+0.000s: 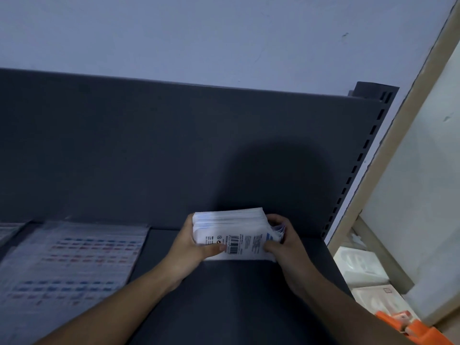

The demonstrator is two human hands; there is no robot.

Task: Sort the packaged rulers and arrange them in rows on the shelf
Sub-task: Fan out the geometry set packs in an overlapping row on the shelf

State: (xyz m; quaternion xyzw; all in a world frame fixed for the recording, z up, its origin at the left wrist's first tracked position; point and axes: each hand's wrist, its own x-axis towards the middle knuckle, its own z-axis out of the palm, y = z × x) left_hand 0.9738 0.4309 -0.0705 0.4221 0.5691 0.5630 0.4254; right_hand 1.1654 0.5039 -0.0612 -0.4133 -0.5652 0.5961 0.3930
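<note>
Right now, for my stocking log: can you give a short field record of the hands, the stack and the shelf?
Left hand: grips left end of white stack of packaged rulers, thumb by barcode
Right hand: grips stack's right end
Stack: lower edge at dark grey metal shelf, close to back panel
Left of stack: flat clear packets with red and blue marks, blurred

Flat packets [72,260] at left are motion-blurred and cropped by the left edge. Print on the ruler stack [231,220] is too small to read. The stack hides most fingers of the left hand [189,247] and right hand [283,242]. An orange object [420,329] is cut off at bottom right.
</note>
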